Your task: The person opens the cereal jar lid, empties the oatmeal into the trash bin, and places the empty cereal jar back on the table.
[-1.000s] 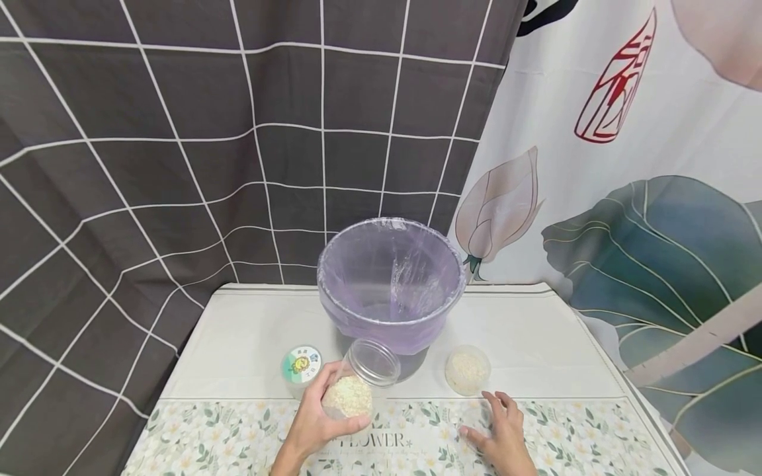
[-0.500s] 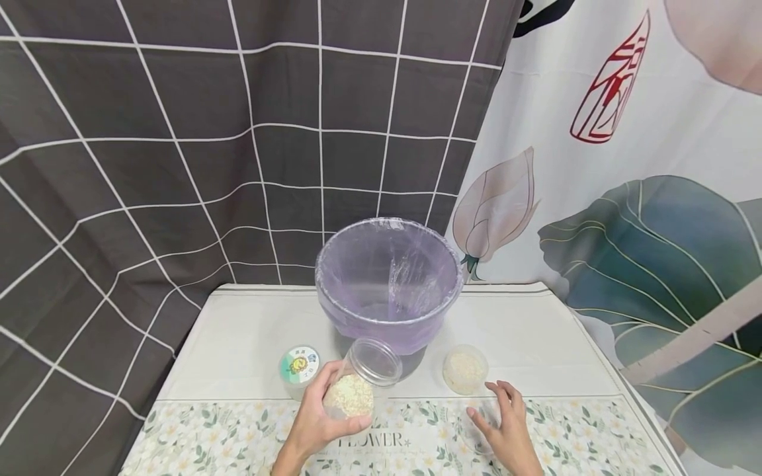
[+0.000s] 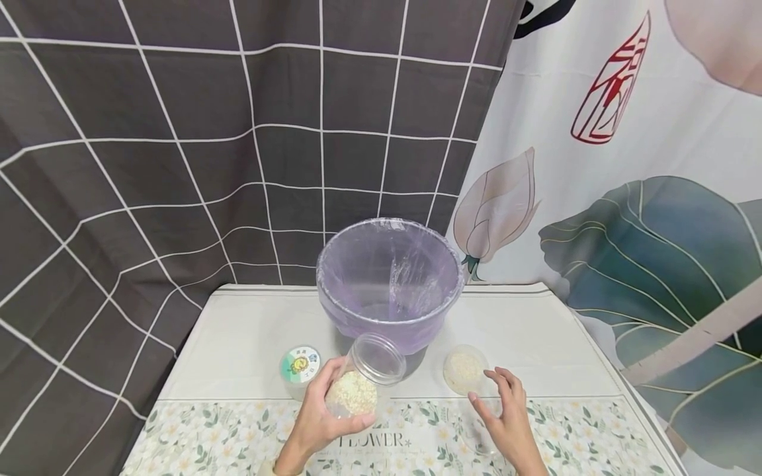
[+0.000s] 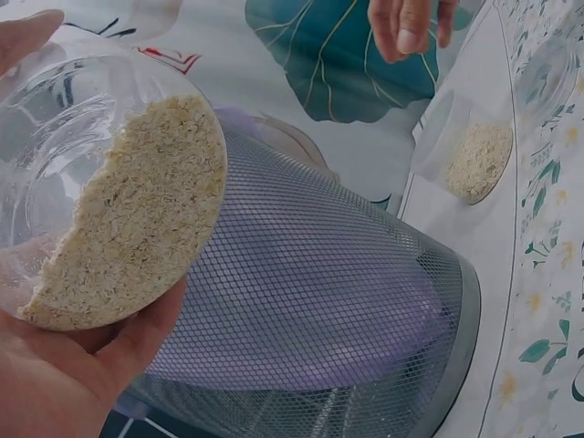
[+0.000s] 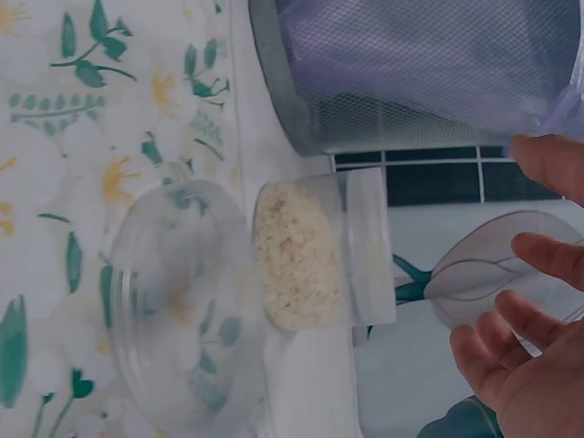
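My left hand (image 3: 315,418) holds a clear plastic jar (image 3: 378,360) that is part filled with pale flakes (image 4: 137,214) resembling oats. It is tilted, mouth toward the mesh bin (image 4: 301,265), and the flakes remain inside. Fingers and thumb curl round the jar's lower part. My right hand (image 3: 507,420) hovers with relaxed, spread fingers, holding nothing. Just beyond its fingertips stands a second uncovered jar (image 5: 365,246) with pale flakes at its bottom. A clear round lid (image 5: 182,310) lies on the cloth near that hand.
The bin, lined with a purple bag (image 3: 381,264), stands at the table's middle back. Left of the held jar is a lidded jar with a green and white label (image 3: 300,364). A floral tablecloth (image 3: 214,430) covers the front; patterned curtains (image 3: 286,158) hang behind.
My right hand has shifted slightly right and forward, near the second jar. The tilted jar in my left hand has moved slightly right. The other things stay put.
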`<control>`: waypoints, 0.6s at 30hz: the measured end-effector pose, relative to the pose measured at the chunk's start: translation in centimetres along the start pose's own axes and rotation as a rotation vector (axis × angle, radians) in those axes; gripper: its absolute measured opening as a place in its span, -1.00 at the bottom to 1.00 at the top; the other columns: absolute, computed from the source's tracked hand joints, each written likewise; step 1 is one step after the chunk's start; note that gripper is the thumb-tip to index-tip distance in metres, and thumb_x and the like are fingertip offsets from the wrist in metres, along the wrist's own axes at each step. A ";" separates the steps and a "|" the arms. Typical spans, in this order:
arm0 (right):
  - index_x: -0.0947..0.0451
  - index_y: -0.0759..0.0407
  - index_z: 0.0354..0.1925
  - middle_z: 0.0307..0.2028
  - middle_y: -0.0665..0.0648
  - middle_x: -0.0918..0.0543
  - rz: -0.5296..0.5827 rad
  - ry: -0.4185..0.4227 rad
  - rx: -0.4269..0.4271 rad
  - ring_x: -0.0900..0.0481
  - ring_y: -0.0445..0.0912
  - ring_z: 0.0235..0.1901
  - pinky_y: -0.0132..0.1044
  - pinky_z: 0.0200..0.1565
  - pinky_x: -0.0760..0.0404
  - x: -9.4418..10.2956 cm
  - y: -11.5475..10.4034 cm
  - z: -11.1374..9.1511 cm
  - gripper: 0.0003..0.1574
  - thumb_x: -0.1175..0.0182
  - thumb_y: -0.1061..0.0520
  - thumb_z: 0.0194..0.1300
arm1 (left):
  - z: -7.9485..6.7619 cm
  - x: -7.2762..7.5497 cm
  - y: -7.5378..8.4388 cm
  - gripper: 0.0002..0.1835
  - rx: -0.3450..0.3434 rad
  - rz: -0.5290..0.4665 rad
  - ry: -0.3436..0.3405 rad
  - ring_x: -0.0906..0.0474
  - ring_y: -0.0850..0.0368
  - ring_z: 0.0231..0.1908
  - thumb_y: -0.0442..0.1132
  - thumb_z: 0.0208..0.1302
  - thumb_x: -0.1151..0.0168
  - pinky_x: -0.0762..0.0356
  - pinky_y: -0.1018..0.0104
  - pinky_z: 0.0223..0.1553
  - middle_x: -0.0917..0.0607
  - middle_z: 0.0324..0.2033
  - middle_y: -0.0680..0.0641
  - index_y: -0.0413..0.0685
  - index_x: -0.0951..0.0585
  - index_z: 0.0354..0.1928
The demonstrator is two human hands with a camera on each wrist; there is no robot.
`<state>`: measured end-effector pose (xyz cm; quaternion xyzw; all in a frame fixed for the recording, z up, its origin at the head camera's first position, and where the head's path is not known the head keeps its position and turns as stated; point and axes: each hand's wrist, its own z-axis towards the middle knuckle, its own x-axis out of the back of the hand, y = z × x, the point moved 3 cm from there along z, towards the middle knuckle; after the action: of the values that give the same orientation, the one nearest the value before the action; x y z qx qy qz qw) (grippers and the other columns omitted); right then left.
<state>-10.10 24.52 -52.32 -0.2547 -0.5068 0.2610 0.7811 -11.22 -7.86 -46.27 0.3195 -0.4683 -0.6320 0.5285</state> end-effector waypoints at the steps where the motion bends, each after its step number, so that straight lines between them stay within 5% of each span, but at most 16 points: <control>1: -0.38 0.26 0.06 0.15 0.33 -0.24 -0.004 0.008 0.009 -0.20 0.20 0.09 -0.05 -0.07 -0.38 0.0 -0.1 0.2 -0.40 -0.33 0.12 0.07 | 0.0 0.0 0.1 -0.18 -0.010 0.001 0.000 -0.55 0.02 -0.17 -0.26 -0.29 -0.49 -0.55 0.23 -0.17 -0.59 -0.05 -0.10 -0.01 -0.37 0.15; 6: -0.39 0.27 0.06 0.14 0.32 -0.27 -0.011 0.035 0.039 -0.25 0.15 0.10 -0.35 -0.07 -0.37 0.3 -0.9 1.2 -0.40 -0.34 0.15 0.06 | 0.5 0.2 0.9 -0.16 -0.096 0.072 0.015 -0.54 0.01 -0.19 -0.27 -0.31 -0.50 -0.53 0.26 -0.19 -0.59 -0.07 -0.13 -0.08 -0.36 0.16; 12: -0.38 0.28 0.06 0.11 0.30 -0.30 0.041 0.054 0.000 -0.39 0.16 0.01 0.06 -0.13 -0.53 0.5 -1.7 2.0 -0.44 -0.29 0.16 0.11 | 1.1 0.2 2.1 -0.17 -0.150 0.097 0.019 -0.55 -0.10 -0.24 -0.31 -0.31 -0.47 -0.55 0.24 -0.24 -0.60 -0.10 -0.21 -0.21 -0.35 0.15; 18: -0.37 0.29 0.06 0.05 0.30 -0.34 0.047 0.047 -0.065 -0.45 0.17 -0.06 0.09 -0.16 -0.56 0.7 -2.2 2.4 -0.46 -0.26 0.10 0.15 | 1.1 0.3 1.3 -0.13 -0.172 0.117 0.021 -0.56 0.00 -0.22 -0.24 -0.31 -0.50 -0.53 0.26 -0.22 -0.60 -0.07 -0.12 -0.09 -0.34 0.19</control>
<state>-11.72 23.72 -49.57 -0.2978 -0.4904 0.2569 0.7777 -11.77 -7.89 -44.61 0.2514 -0.4245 -0.6346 0.5949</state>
